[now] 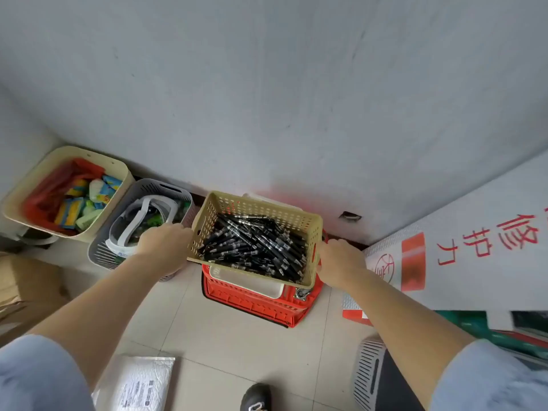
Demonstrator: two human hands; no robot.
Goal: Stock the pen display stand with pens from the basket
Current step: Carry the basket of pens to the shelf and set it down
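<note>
Tan perforated basket (255, 203) in the middle of the view, held at both short ends. Left hand (166, 246) grips the left end, fingers curled at the handle slot. Right hand (338, 259) grips the right end, fingers wrapped over the rim by the other slot. Both forearms bare, light blue sleeves at the near corners.

Basket is loaded with a loose heap of black pens (255, 247), lying crossed at all angles, silver bands on some. The basket sits tilted over a red crate (258, 305) on the floor (237, 351); cannot tell if it touches the crate. A white tray (249, 281) shows inside the crate under the basket's near edge.

Left of it, a grey slotted basket (160, 185) with a white band-like item inside, touching a cream bin (118, 167) farther left that holds coloured packets and a red bag. Cardboard box (26, 280) at the left edge. Grey wall (267, 84) behind all 3 containers.

Right side: white panel (474, 232) with red characters, leaning at an angle. Near right: another grey slotted bin (367, 375). Near left on the floor: white padded mailer (139, 384) with a printed label. Black shoe (256, 397) at the near edge.
</note>
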